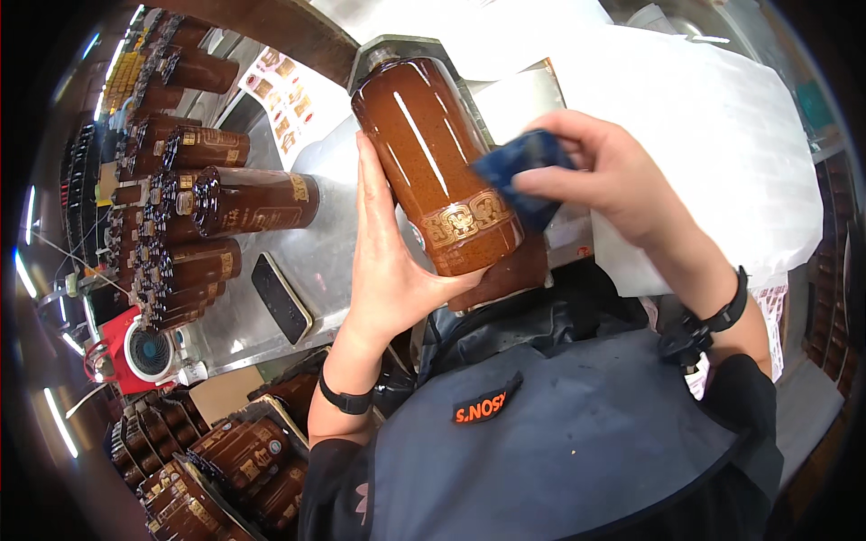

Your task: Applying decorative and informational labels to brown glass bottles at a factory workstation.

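A large glossy brown bottle (419,135) with a gold patterned band near its base lies tilted in front of me, its neck pointing away. My left hand (383,243) supports it from the left and below, thumb across the base end and fingers along its side. Pinched in my right hand (595,167) is a dark blue folded cloth (528,171), close against the bottle's right side just above the band. Whether the cloth presses on the glass is hard to tell. The bottle's far end lies within a grey angular frame (406,45).
Several similar brown bottles (257,200) stand on the metal table at left. A phone (281,298) lies near its edge, with a sticker sheet (287,104) farther back. White sheeting (704,135) covers the right side. A small fan (149,352) and crated bottles (244,455) are lower left.
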Demonstrator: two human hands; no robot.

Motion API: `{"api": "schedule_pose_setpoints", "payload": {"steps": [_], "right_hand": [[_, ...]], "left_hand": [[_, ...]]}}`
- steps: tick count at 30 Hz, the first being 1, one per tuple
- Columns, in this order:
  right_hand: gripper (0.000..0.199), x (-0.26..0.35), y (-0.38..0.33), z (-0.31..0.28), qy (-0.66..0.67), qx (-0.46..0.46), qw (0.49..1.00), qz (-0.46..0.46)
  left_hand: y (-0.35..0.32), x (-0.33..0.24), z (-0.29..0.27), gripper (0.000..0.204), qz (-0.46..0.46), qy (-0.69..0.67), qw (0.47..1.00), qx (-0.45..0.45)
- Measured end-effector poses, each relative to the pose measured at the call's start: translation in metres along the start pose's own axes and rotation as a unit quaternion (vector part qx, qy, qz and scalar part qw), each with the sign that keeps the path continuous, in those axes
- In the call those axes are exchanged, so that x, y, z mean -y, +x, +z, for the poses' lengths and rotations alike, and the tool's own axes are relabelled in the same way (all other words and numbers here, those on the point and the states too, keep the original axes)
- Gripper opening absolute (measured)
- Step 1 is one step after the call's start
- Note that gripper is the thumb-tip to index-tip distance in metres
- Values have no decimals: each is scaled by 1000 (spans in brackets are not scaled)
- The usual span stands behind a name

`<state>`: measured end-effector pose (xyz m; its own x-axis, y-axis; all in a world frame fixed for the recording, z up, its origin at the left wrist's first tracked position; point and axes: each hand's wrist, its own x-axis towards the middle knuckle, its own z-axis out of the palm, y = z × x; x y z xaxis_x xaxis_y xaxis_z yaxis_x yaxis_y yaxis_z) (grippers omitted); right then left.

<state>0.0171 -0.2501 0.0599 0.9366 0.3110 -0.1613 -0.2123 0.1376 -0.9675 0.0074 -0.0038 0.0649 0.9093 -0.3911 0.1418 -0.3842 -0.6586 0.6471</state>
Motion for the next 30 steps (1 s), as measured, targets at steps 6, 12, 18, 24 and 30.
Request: {"api": "schedule_pose_setpoints", "payload": {"steps": [6, 12, 18, 24, 30], "right_hand": [[26, 0, -7, -2, -12, -42, 998, -36], [26, 9, -7, -6, -115, -8, 992, -40], [23, 22, 6, -16, -306, -82, 931, -181], [38, 39, -7, 23, -434, 1, 828, -357], [29, 28, -32, 29, -549, 51, 733, -399]], "left_hand": [[-3, 17, 9, 131, 57, -9, 997, -47], [-4, 19, 7, 139, 37, -48, 998, -4], [-2, 14, 6, 132, 29, -57, 998, -21], [-2, -12, -10, 124, 70, 73, 994, -45], [-2, -3, 1, 121, 79, 50, 992, -80]]}}
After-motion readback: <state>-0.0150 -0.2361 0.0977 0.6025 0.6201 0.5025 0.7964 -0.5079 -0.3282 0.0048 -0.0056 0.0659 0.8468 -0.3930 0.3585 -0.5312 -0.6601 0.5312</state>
